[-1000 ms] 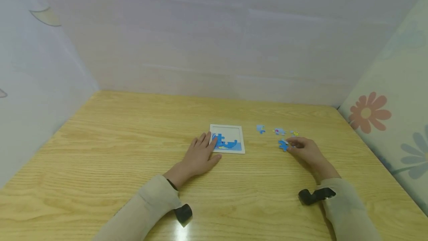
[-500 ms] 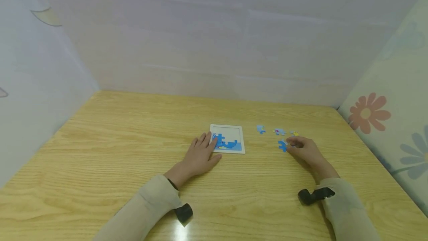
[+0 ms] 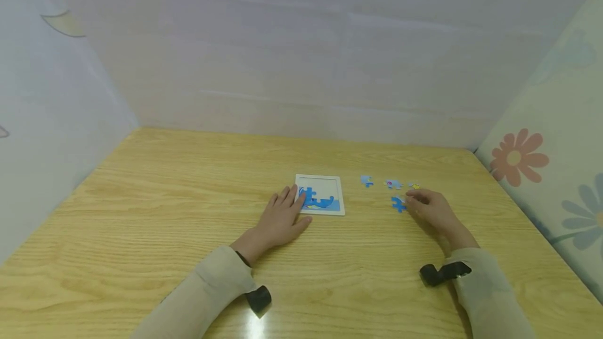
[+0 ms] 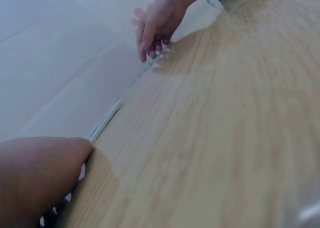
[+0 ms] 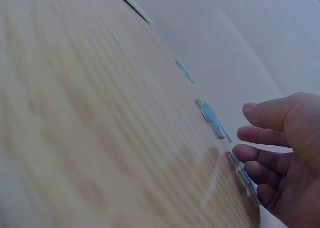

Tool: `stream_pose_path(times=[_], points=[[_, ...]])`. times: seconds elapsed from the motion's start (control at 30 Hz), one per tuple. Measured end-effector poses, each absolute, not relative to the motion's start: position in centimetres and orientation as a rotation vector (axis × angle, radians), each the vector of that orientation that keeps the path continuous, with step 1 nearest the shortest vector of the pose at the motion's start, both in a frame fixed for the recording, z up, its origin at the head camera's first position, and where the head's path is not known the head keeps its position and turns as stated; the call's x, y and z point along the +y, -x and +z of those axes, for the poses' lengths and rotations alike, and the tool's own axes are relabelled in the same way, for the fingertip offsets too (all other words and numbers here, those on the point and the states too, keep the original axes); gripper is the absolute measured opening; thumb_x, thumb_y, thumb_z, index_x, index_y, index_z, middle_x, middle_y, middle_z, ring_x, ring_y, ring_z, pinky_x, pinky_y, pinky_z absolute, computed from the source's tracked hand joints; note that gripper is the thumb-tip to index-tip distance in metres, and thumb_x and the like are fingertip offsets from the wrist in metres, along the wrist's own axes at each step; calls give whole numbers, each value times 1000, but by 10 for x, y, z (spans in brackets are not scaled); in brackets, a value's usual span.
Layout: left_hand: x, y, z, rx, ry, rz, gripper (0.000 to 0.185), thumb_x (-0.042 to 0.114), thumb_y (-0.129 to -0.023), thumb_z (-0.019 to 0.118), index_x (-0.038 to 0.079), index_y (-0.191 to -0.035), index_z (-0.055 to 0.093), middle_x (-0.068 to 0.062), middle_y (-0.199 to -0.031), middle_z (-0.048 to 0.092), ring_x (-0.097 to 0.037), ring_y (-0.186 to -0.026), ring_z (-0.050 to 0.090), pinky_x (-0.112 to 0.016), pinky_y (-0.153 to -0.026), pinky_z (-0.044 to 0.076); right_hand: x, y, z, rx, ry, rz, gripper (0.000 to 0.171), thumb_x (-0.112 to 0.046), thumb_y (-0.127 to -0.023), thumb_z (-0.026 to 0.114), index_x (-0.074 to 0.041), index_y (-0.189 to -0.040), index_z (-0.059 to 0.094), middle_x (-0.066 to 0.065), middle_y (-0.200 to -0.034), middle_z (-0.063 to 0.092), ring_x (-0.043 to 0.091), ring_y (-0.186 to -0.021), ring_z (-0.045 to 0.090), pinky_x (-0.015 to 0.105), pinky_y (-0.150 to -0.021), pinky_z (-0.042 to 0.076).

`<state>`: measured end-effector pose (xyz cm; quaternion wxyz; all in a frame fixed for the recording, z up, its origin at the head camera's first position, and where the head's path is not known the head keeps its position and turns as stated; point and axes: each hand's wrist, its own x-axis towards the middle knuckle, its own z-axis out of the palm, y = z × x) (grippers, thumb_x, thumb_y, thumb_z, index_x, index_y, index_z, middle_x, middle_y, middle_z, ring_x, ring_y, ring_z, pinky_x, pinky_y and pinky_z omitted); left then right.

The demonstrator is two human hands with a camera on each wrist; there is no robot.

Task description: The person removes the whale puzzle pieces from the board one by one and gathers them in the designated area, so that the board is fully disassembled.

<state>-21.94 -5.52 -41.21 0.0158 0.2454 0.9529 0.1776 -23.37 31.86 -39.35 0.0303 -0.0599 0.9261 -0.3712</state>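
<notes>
Puzzle piece point(image 3: 398, 203), right of centre, sits under the right hand's point(image 3: 431, 210) loosely curled fingertips, touched, not clearly pinched. Left hand point(image 3: 281, 219) lies flat, steadying the tray point(image 3: 322, 179) at centre frame.

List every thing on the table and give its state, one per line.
puzzle tray: flat on the table, partly filled along its lower part.
left hand: flat, fingers resting on the tray's left edge.
right hand: fingers touching the dark blue piece.
three loose pieces: flat, in a row, untouched.
table: wooden.
</notes>
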Motion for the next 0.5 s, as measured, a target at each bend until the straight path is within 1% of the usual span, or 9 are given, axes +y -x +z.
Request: stream_pose_path(times=[0.2, 0.33, 0.43, 0.5], points=[[-55, 219, -411, 2960, -767, 556, 64, 43, -97, 40, 4, -147, 27, -21, -154, 14, -37, -143, 12, -54, -114, 13, 318, 232, -389, 2873, 180, -1146, 48, -31, -98, 46, 6, -128, 50, 29, -125, 53, 40, -115, 49, 47, -92, 42], [-55, 219, -411, 2955, -758, 564, 65, 43, -97, 41, 5, -147, 26, -20, -155, 14, -36, -144, 11, -54, -114, 12, 319, 232, -389, 2878, 169, -1143, 47, -31, -98, 45, 6, -128, 50, 28, -126, 53, 38, -113, 51, 39, -86, 47], [-55, 219, -412, 2951, -746, 568, 65, 43, -97, 41, 5, -147, 25, -19, -155, 13, -35, -144, 11, -54, -114, 11, 319, 234, -388, 2877, 141, -1160, 47, -31, -99, 44, 5, -128, 50, 27, -125, 54, 35, -112, 52, 34, -83, 47], [-56, 219, -412, 2957, -750, 576, 64, 42, -97, 42, 5, -147, 27, -20, -155, 14, -36, -144, 12, -55, -114, 12, 319, 234, -386, 2871, 128, -1192, 47, -30, -99, 44, 6, -128, 50, 27, -125, 54, 36, -112, 51, 37, -86, 47]])
